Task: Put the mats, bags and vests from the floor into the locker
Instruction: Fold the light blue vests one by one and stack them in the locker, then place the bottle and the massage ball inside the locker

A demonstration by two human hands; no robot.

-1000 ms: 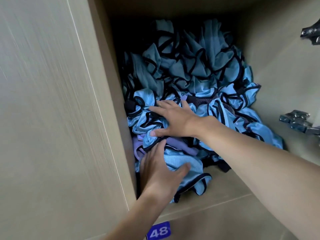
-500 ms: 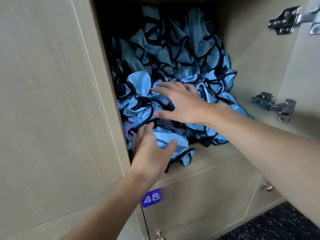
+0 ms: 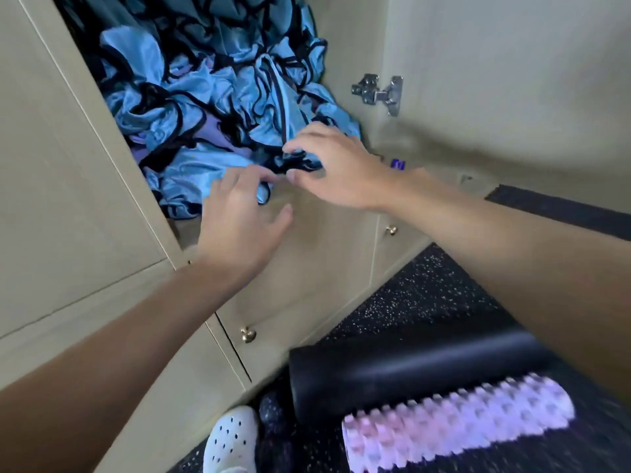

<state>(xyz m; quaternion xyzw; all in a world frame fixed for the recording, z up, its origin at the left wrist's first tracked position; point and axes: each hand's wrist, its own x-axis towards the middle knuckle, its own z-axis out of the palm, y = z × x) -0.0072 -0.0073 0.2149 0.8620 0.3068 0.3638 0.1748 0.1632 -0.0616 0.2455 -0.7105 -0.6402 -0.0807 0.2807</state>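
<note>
- The locker [image 3: 348,46] is pale wood-grain board. Its compartment stands open ahead of me, and the open door [image 3: 512,63] swings out to the right on a metal hinge [image 3: 378,93].
- The vests [image 3: 191,97], shiny blue with black trim, fill that compartment in a crumpled heap. A few lilac patches show among them, and the near folds spill over the front edge of the shelf.
- My right hand [image 3: 338,167] is at the near right corner of the heap, its fingers curled and pinching a dark bit of vest trim.
- My left hand [image 3: 239,216] is just left of it and lower, loose and spread, gripping nothing. Its fingertips are at the overhanging blue fold, but blur hides whether they touch it.
- Below the compartment is a closed lower door [image 3: 307,274] with a small brass knob [image 3: 248,334]. A purple label [image 3: 397,164] shows beyond my right wrist.
- The floor [image 3: 420,295] is black rubber speckled with white.
- On the floor near me lies a smooth black roll [image 3: 409,370], with a lilac knobbed roller [image 3: 457,428] alongside it on the near side.
- My white perforated clog [image 3: 234,438] stands on the floor at the foot of the lockers, left of the rolls.
</note>
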